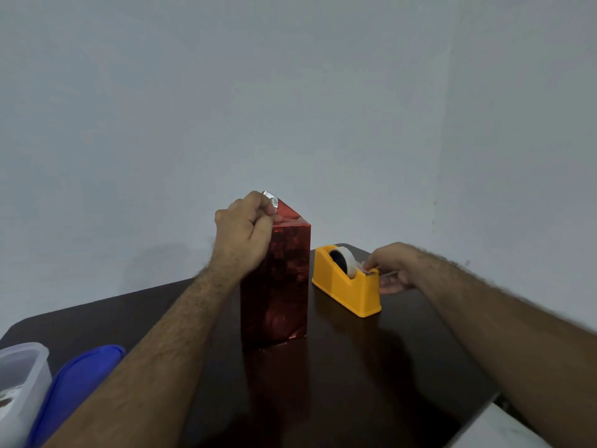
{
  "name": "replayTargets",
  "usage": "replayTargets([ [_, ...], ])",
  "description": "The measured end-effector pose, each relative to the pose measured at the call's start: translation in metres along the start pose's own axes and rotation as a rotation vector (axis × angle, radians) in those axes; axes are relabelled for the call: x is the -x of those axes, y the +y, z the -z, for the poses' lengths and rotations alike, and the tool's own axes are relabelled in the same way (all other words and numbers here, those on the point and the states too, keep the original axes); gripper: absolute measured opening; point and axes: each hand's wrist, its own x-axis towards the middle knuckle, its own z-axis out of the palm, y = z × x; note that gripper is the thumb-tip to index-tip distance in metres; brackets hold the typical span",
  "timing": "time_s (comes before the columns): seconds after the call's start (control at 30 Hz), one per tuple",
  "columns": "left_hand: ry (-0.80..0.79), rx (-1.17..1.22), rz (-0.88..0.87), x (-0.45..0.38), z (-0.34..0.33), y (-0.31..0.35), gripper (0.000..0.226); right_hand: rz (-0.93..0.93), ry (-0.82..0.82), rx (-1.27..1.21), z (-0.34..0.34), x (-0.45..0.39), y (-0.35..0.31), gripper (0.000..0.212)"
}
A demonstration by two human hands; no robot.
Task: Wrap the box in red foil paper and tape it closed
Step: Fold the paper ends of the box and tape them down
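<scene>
The box [276, 282], already sheathed in red foil paper [290, 234], stands on end near the middle of the dark bench [355, 367], its long axis upright. At its top the left hand [245, 234] pinches the folded end flap, fingers curled tight round the paper where a bit of silver underside shows; that grip is narrow and holds the foil down against the top left edge of the box. Just to the right of the box, close but apart from it, sits the yellow tape dispenser [347, 282], its cutter end pointing away from the box. The right hand [392, 268] is at that far end, fingertips nipped together at the cutter, apparently on the tape's free end, though the strip itself is too small to make out clearly. The relation that matters: the flap to be sealed lies up and to the left of the right hand, above the dispenser's height, so any strip pulled would likely have to travel leftward and upward across to the box top. Left of the box, at the bench's near corner, lie a clear tub [22, 376] and a blue lid [77, 383].
</scene>
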Motion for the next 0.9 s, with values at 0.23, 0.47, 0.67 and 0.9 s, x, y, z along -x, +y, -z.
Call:
replayTargets([
  [0.23,0.004,0.017,0.006,-0.001,-0.001,-0.003,0.022,-0.036,0.002,-0.115,-0.001,0.000,-0.007,0.051],
  [0.47,-0.010,-0.007,0.043,-0.001,0.001,0.001,0.021,0.033,-0.042,-0.349,-0.008,0.015,0.005,0.033],
  [0.67,-0.016,0.018,0.069,0.000,0.000,-0.006,0.022,0.112,-0.108,-0.590,-0.002,0.011,0.035,0.015],
  [0.9,-0.024,-0.002,0.055,0.001,0.003,-0.003,0.025,0.139,-0.103,-0.759,-0.012,0.004,0.061,0.029],
])
